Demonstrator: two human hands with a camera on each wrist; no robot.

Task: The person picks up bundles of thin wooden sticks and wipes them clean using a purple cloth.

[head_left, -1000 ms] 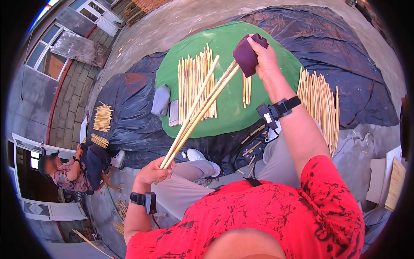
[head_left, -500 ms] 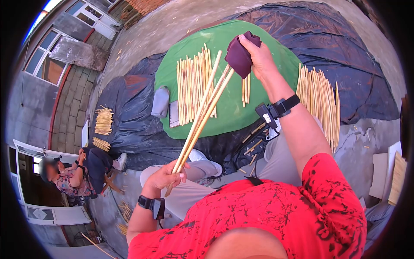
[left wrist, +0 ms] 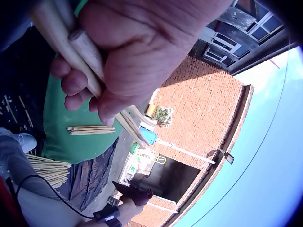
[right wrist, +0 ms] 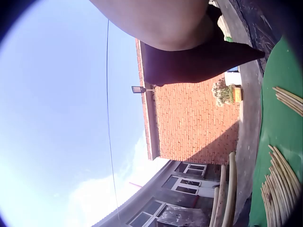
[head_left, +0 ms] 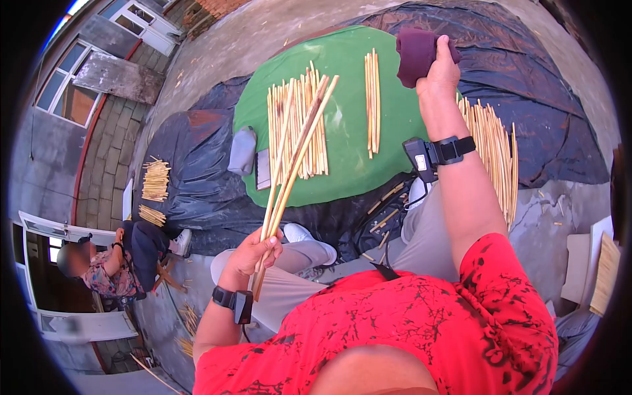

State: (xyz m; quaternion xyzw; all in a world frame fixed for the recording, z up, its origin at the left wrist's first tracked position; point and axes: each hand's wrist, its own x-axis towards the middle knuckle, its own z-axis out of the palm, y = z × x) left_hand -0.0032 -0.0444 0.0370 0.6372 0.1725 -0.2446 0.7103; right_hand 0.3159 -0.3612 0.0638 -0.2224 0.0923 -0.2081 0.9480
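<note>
In the head view the left hand (head_left: pixel 253 253) grips a few pale sticks (head_left: pixel 296 151) near their lower ends; they fan slightly upward over the green cloth (head_left: pixel 342 171). The left wrist view shows its fingers curled round the sticks (left wrist: pixel 80 61). Up at the right, the right hand (head_left: pixel 440 76) holds a dark purple cloth (head_left: pixel 416 56), thumb on top, apart from the sticks. That cloth (right wrist: pixel 199 61) hangs under the hand in the right wrist view. On the green cloth lie a row of sticks (head_left: pixel 313 131) and a small group (head_left: pixel 372 105).
A grey pouch (head_left: pixel 242 150) and a flat dark-faced object (head_left: pixel 263 170) lie at the green cloth's left edge. More sticks (head_left: pixel 494 151) lie right, on black sheeting (head_left: pixel 546 131). Another person (head_left: pixel 112 263) sits at the left near small stick piles (head_left: pixel 156 181).
The right hand has moved right with the purple cloth, off the sticks' upper ends. The sticks in the left hand now stand more upright and spread, and the small group on the green cloth is uncovered.
</note>
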